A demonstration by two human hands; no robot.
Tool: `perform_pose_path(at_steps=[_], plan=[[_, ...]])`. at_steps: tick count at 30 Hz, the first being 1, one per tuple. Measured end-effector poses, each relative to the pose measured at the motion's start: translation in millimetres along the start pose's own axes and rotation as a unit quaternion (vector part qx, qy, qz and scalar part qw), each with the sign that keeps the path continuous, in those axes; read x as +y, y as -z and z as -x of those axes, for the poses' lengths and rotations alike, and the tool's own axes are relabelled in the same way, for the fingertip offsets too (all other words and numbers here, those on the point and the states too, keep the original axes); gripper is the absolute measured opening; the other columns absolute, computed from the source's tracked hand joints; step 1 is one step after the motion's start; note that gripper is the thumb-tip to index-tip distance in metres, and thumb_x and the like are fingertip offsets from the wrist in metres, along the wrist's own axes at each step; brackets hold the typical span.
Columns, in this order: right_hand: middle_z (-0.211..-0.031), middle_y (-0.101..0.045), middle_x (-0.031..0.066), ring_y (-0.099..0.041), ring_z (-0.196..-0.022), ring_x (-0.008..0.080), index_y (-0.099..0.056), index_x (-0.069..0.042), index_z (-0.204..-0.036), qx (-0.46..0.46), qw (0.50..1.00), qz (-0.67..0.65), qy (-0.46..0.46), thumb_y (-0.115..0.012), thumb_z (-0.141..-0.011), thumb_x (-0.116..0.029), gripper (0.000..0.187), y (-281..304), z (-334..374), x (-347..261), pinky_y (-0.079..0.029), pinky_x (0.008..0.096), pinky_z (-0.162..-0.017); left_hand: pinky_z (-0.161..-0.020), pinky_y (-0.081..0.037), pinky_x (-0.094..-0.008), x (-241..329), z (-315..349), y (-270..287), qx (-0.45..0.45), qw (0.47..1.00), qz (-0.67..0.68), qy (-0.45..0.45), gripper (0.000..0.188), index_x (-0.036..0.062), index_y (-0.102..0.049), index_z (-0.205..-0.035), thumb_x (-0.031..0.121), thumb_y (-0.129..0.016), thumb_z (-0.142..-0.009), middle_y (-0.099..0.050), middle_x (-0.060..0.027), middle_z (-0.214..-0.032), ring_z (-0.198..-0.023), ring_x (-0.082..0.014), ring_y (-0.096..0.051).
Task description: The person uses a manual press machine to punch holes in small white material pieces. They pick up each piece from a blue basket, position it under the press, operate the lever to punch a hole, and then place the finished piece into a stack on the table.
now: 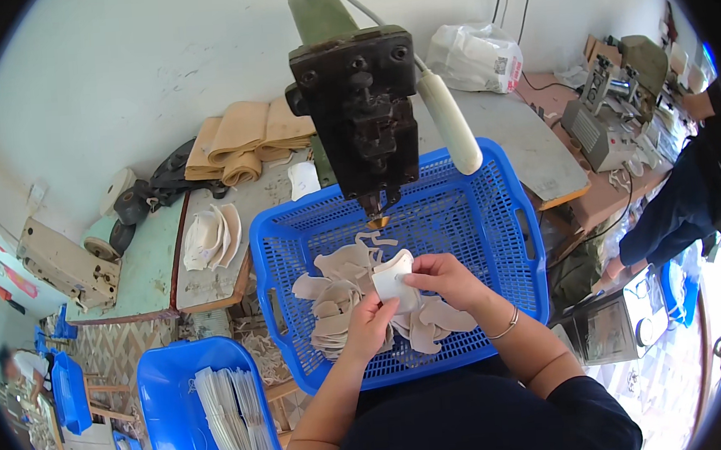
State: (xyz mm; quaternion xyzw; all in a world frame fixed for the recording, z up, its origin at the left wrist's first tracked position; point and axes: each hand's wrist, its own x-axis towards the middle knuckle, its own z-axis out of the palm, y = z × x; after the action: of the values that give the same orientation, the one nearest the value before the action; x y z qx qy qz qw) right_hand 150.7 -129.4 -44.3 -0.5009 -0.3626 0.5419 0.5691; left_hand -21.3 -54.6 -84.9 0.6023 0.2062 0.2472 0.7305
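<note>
Between my two hands I hold a small off-white cut piece (393, 281), which looks like stiff fabric or leather, above a blue plastic basket (506, 215). My left hand (371, 323) pinches its lower left edge. Fingers of my right hand (446, 281) grip its right side. Beneath the hands, a heap of similar beige curved pieces (332, 298) lies in the basket, with some thin strips near its far side. Directly beyond my hands hangs the dark machine head (361, 116) with a brass-coloured tip (378, 222) at its lower end.
Left of the basket, stacked curved pieces (213, 238) and tan sheet rolls (242, 141) lie on a worn table. A blue tub (160, 406) with white strip bundles stands lower left. A sewing machine (67, 266) is farther left. At right, another person's arm (660, 204) reaches down near equipment.
</note>
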Motion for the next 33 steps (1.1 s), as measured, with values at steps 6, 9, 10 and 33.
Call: perform_pose_path(at_steps=[6,9,10,33], plan=[[-0.073,-0.060,0.0013,-0.052,-0.066,0.0056,-0.062,-0.001,-0.083,0.045,0.996,-0.073,0.019,-0.065,-0.079,-0.013,0.013,0,0,-3,-0.042,0.0201,-0.061,-0.075,-0.041,-0.0213,32,-10,-7,0.014,0.972,0.235,0.019,0.028,-0.0012,-0.051,-0.113,0.012,-0.048,-0.089,-0.058,-0.0028,-0.098,-0.085,-0.0064,-0.051],[-0.073,-0.059,0.0005,-0.051,-0.066,0.0059,-0.062,-0.001,-0.083,0.041,0.996,-0.072,0.034,-0.065,-0.080,-0.013,0.013,1,3,-12,-0.042,0.0204,-0.061,-0.066,-0.040,-0.0196,37,-16,-7,0.045,0.997,0.044,-0.033,0.025,-0.0004,-0.056,-0.106,0.015,-0.052,-0.088,-0.059,-0.0009,-0.085,-0.073,-0.0044,-0.049],[-0.074,-0.060,0.0006,-0.052,-0.067,0.0063,-0.062,-0.001,-0.084,0.045,0.995,-0.074,0.050,-0.064,-0.080,-0.013,0.013,2,1,-13,-0.042,0.0208,-0.062,-0.063,-0.039,-0.0197,40,-20,-6,0.060,0.997,-0.023,-0.050,0.023,-0.0004,-0.058,-0.103,0.016,-0.053,-0.088,-0.058,-0.0004,-0.081,-0.069,-0.0043,-0.048],[-0.079,-0.062,0.0041,-0.056,-0.068,0.0087,-0.062,0.002,-0.088,0.102,0.983,-0.108,0.104,-0.066,-0.079,-0.015,0.019,-7,-21,-45,-0.045,0.0224,-0.061,-0.059,-0.039,-0.0184,74,-53,-7,0.158,0.973,-0.135,-0.106,0.022,-0.0025,-0.063,-0.088,0.019,-0.059,-0.085,-0.060,-0.0004,-0.073,-0.065,-0.0049,-0.050]])
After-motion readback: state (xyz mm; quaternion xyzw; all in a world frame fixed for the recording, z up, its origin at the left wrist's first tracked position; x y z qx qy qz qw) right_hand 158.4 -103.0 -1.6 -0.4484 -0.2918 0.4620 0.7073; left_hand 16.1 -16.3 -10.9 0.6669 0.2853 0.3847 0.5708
